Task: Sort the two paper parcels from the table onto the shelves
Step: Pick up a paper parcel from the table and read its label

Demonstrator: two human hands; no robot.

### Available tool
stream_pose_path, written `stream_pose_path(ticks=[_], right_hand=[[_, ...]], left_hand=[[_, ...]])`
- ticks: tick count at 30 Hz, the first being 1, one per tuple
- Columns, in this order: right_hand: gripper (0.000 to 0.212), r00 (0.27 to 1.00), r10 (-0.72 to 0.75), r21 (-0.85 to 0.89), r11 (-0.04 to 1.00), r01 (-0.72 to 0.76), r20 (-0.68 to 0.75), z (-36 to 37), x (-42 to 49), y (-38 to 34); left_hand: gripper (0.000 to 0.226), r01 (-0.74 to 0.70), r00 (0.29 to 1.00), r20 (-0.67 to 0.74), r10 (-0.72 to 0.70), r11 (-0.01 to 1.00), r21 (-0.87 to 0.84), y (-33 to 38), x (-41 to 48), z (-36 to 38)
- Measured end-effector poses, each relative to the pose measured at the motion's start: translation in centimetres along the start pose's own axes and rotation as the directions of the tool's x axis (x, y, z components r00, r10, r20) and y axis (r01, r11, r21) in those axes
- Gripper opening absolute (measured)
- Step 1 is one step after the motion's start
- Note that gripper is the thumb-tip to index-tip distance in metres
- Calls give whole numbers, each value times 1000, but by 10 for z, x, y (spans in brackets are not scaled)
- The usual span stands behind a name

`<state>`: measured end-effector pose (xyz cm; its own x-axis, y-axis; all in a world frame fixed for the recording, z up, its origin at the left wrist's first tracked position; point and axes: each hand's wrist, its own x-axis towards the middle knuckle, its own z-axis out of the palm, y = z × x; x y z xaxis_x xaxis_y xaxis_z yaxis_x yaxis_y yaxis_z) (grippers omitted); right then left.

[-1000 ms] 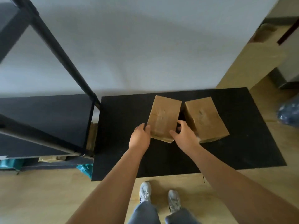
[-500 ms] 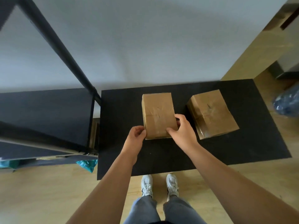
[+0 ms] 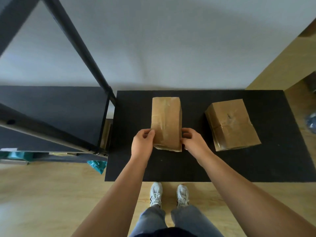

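Two brown paper parcels lie on the black table [image 3: 188, 165]. The left parcel [image 3: 166, 120] points straight away from me. My left hand [image 3: 142, 145] grips its near left edge and my right hand [image 3: 193, 142] grips its near right edge, fingers curled round the sides. The right parcel [image 3: 231, 124] lies apart from it, turned slightly, untouched. The black shelf unit [image 3: 51, 108] stands just left of the table, its dark board level with the tabletop.
A black slanted shelf post [image 3: 80, 47] crosses the upper left. Teal packets [image 3: 97, 165] and other items sit on a lower shelf at the left. A white wall is behind the table. Wooden floor and my shoes [image 3: 169, 194] are below; a blue bag [image 3: 311, 122] lies at the far right.
The left parcel has been slid away from the right one and straightened, opening a wide gap between them. Both hands now clasp its near sides. The camera has tipped slightly.
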<state>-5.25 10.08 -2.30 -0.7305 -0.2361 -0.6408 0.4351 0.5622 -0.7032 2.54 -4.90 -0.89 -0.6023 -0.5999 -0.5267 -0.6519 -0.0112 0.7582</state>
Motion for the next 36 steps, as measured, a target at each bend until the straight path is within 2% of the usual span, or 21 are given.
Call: stream_pose_path(ticks=[2, 4, 8, 10, 14, 17, 19, 21, 23, 26, 29, 36], right_hand=[[40, 999, -5, 62, 998, 7, -35, -4, -3, 2], [41, 997, -30, 126, 991, 38, -69, -10, -8, 1], [49, 987, -141, -33, 990, 139, -81, -12, -15, 1], [48, 986, -133, -46, 991, 129, -98, -10, -15, 4], [46, 994, -71, 86, 993, 78, -87, -8, -15, 10], [46, 994, -26, 152, 987, 42, -105, -12, -14, 14], [46, 993, 3, 192, 981, 20, -116, -17, -12, 17], [46, 992, 13, 208, 978, 14, -129, -23, -11, 19], [44, 983, -22, 172, 984, 54, -181, -28, -11, 24], [42, 952, -123, -23, 992, 121, -279, -35, -14, 29], [38, 950, -179, -166, 976, 139, -255, -37, -12, 32], [44, 976, -114, -84, 991, 100, -186, -24, -9, 25]], left_hand=[[35, 6, 1000, 12, -6, 1000, 1, 0, -1, 6], [33, 31, 999, 43, -27, 995, -91, -1, -1, 11], [16, 110, 993, 67, -96, 964, -243, -2, 1, 17], [18, 128, 991, 55, -118, 957, -261, -5, 3, 20], [30, 153, 987, 67, -148, 985, -76, -11, 11, 23], [47, 218, 963, 154, -223, 975, 51, -13, 11, 24], [57, 235, 948, 204, -245, 969, 70, -13, 10, 27], [57, 220, 949, 218, -226, 974, 49, -12, 9, 30], [53, 191, 967, 173, -189, 982, 6, -12, 9, 35], [49, 147, 988, 55, -144, 988, -54, -10, 4, 41], [40, 81, 996, -39, -83, 996, -41, -7, -3, 43], [26, -17, 993, -111, 38, 983, 182, -12, -12, 41]])
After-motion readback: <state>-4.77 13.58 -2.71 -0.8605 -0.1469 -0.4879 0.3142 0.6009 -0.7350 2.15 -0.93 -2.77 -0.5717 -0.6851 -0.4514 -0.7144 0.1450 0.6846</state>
